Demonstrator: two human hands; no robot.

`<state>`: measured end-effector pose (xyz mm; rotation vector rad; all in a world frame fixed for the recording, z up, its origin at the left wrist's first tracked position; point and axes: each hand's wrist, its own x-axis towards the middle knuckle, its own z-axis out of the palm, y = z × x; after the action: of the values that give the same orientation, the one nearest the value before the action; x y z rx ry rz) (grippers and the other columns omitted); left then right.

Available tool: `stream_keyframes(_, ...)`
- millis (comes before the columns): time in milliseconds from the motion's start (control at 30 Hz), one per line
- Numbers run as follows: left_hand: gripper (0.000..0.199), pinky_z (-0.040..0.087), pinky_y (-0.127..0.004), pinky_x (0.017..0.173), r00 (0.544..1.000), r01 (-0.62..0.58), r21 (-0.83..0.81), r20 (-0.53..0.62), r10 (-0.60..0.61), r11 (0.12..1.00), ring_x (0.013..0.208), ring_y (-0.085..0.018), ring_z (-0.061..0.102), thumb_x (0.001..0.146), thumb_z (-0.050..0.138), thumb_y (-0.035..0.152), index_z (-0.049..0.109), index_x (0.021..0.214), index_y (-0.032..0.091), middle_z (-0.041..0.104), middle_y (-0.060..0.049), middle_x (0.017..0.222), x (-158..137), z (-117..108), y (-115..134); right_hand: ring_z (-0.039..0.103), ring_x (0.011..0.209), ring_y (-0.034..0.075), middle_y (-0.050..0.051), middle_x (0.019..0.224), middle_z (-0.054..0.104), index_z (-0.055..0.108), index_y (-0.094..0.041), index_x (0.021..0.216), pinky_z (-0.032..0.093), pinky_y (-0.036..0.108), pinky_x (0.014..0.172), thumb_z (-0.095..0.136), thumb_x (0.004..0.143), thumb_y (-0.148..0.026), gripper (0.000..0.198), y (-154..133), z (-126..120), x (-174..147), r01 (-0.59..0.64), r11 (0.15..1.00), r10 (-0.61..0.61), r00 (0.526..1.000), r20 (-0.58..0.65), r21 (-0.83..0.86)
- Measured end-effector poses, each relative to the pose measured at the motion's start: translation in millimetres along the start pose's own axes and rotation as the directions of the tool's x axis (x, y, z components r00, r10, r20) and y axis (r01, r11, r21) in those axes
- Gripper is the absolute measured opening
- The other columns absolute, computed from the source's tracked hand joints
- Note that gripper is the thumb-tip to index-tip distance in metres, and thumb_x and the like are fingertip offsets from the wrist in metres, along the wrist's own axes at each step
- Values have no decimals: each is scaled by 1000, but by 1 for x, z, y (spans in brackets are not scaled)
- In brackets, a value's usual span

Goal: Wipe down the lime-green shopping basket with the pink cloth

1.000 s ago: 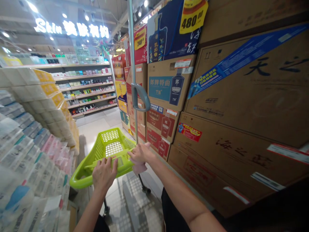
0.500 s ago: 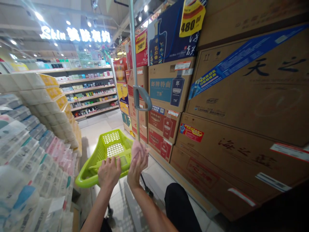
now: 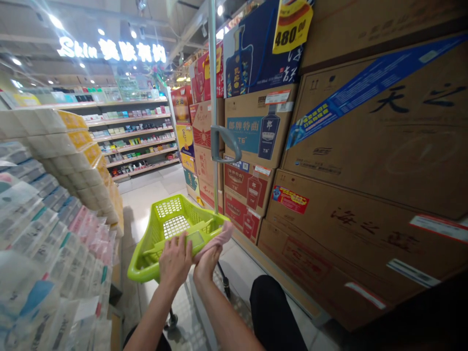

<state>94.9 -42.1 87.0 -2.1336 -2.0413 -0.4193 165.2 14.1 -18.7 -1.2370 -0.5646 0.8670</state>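
A lime-green shopping cart basket with latticed walls stands in front of me, a grey metal pole rising at its right side. My left hand has its fingers curled over the near handle bar, beside a small rectangular panel. My right hand holds a pink cloth against the outside of the basket's near right rim. The cloth lies along that rim, and the fingers under it are partly hidden.
Stacked cartons line the right side closely. Packaged tissue bundles are piled on the left. A pale tiled aisle leads to cosmetics shelves. A grey loop handle juts from the pole; my dark-clothed knee is at lower right.
The basket and pole have shifted right, with my left hand still on the bar. My right hand has lowered the cloth from beside the pole's base onto the basket's outer rim.
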Motion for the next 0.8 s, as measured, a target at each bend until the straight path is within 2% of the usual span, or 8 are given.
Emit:
stream_keyframes(100,58,43,-34,90,983,-139,-36,117,142,990,109,-22,59,96,28,55,33,147,27,58,-9,129,-13,-9,-35,53,121,24,14,130,52,42,-22,129,49,39,94,22,92,-46,49,-33,-30,47,32,998,-37,996,-80,-61)
stream_keyframes(167,61,43,-35,91,972,-163,12,176,158,987,102,-22,63,95,30,58,28,150,31,65,-7,119,-21,-12,-56,51,121,27,15,128,51,56,-21,108,47,40,96,38,86,-44,37,-55,-57,72,165,972,-184,978,-103,-167)
stream_keyframes(233,61,45,-36,86,972,-153,68,190,138,986,96,-24,66,95,29,57,23,151,32,70,-6,108,-25,-11,-66,48,122,30,16,130,49,58,-20,87,42,45,100,49,80,-38,21,-73,-83,85,348,880,-420,888,-187,-322)
stream_keyframes(300,61,47,-35,78,979,-128,107,176,108,986,90,-24,68,96,27,57,22,152,33,71,-6,107,-27,-7,-66,41,127,32,15,132,51,56,-21,76,33,50,106,57,76,-31,10,-87,-101,88,512,708,-654,734,-181,-486)
stream_keyframes(400,61,47,-33,74,982,-126,118,155,107,985,89,-24,68,95,27,58,23,151,33,72,-6,107,-25,-1,-54,38,130,30,10,116,63,57,-22,77,21,55,111,57,79,-26,5,-98,-107,85,665,456,-779,619,96,-592)
stream_keyframes(533,61,47,-32,71,986,-122,107,131,108,987,88,-23,69,96,27,57,24,151,31,72,-7,107,-22,2,-37,53,105,24,9,97,64,57,-20,91,34,47,102,49,90,-34,15,-86,-82,68,666,478,-670,698,251,-573)
stream_keyframes(733,59,47,-32,68,987,-131,112,110,119,985,85,-24,69,97,28,54,24,151,32,74,-5,103,-22,3,-31,34,133,26,13,136,48,51,-19,121,28,50,108,40,96,-33,31,-56,-61,52,723,498,-670,672,317,-479)
stream_keyframes(800,59,48,-32,68,986,-143,110,100,132,984,86,-24,69,97,28,54,22,152,32,73,-6,105,-23,3,-31,41,127,25,13,131,53,54,-20,118,29,49,107,37,96,-35,32,-60,-69,78,645,612,-627,749,215,-458)
